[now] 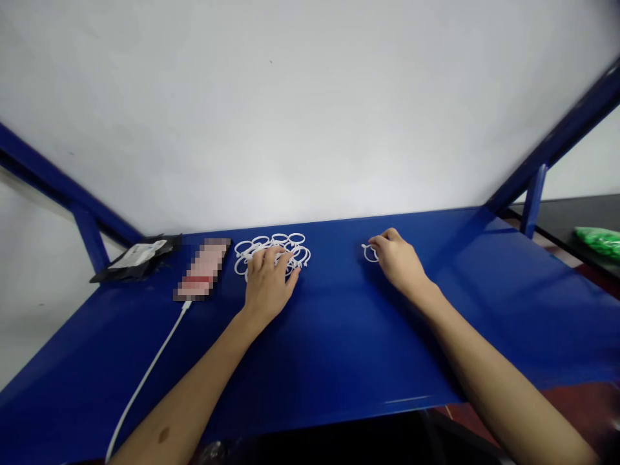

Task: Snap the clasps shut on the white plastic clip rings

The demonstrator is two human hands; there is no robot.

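A heap of several white plastic rings (290, 244) lies on the blue table (339, 336) near its far edge. My left hand (268, 279) rests on this heap with its fingers stretched out over the rings. To the right, apart from the heap, a single white ring (369, 253) lies on the table. My right hand (398, 261) has its curled fingers pinched on that ring, which they partly hide.
A phone (203, 268) with a white cable (145, 378) lies left of the heap. A black pouch (138, 256) sits at the far left. Blue frame posts (533, 197) stand at both back corners. A green object (600, 240) lies on a dark surface at right.
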